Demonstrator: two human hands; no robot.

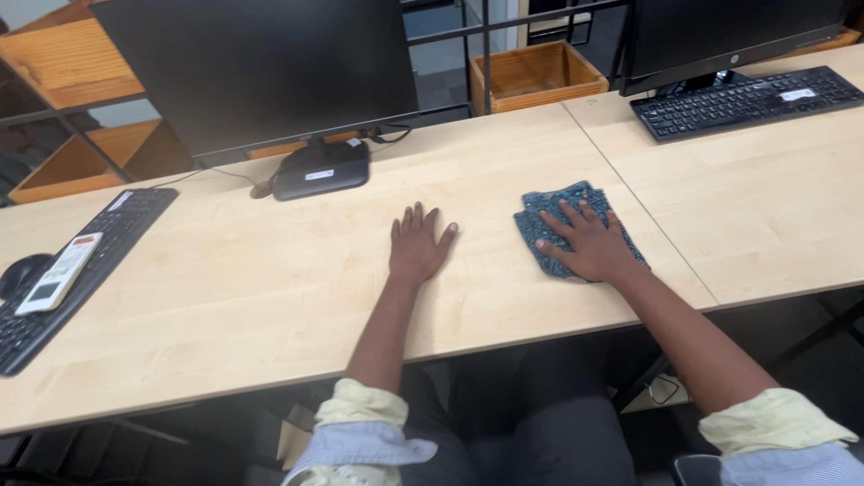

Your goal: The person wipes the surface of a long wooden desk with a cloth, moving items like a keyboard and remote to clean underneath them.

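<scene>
Setting: office room with a long pale wooden desk, joined at a seam to a second desk on the right; wooden shelves and a wooden crate stood behind.
Left hand: left hand lay flat on the bare desk, palm down, fingers spread and open, holding nothing.
Right hand: right hand pressed flat on a cloth, fingers spread, palm down, not closed around it.
Cloth: folded blue patterned cloth lay on the desk under the right hand, near the seam, just right of the left hand and apart from it.
Sleeves: pale yellow cuffs rolled back over light blue sleeves on both forearms.
Monitor, centre: dark screen on a black base, behind the left hand, well apart from it.
Keyboard, left: black keyboard at the far left edge, with a white remote control resting on it and a black mouse beside it.
Monitor, right: second dark screen with a black keyboard in front, on the right desk.
</scene>
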